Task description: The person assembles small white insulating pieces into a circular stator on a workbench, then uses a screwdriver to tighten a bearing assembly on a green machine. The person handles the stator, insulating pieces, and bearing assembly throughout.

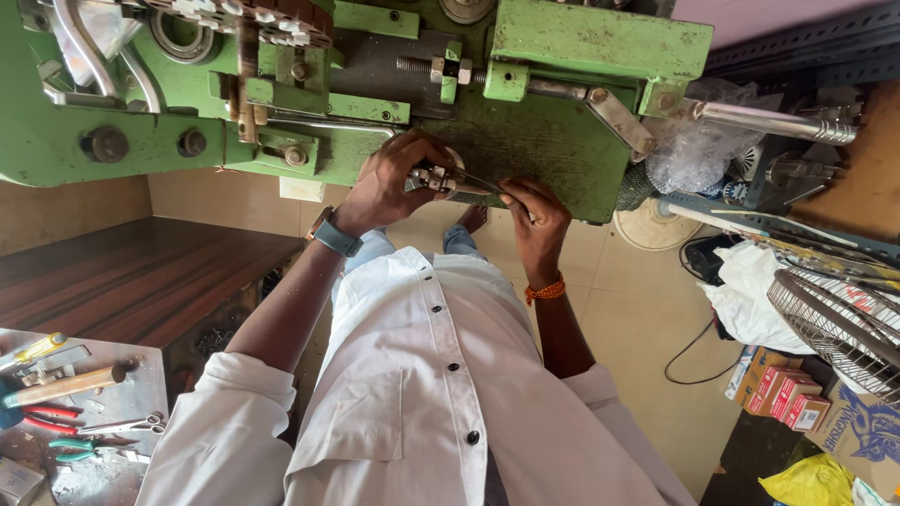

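While the small metal tool (441, 179) sits right at the lower edge of the big green machine (525, 141), both hands are busy on it. It looks like a silver clamp or wrench piece with a thin flat strip sticking out to one side. The work seems to be in the middle: the part is held in place against the machine, but I cannot tell what is already fixed or how much is left to do.

The left hand (389, 183) is curled closed around the thick silver end of the tool, fingers wrapped tight. The right hand (536, 220) is closed more loosely, with its fingertips pinching or pressing the thin strip end. The two hands are very near each other, with the tool running between them.

On the left wrist is a grey watch (335, 234). On the right wrist is an orange thread band (545, 290). The person wears a white shirt (422, 394) with dark buttons.

Farther out, a side table (122, 398) holds a hammer (66, 384), red pliers (47, 417) and scissors (127, 426). On the other side are a wire fan guard (834, 319), small red boxes (787, 389) and a yellow bag (811, 480).
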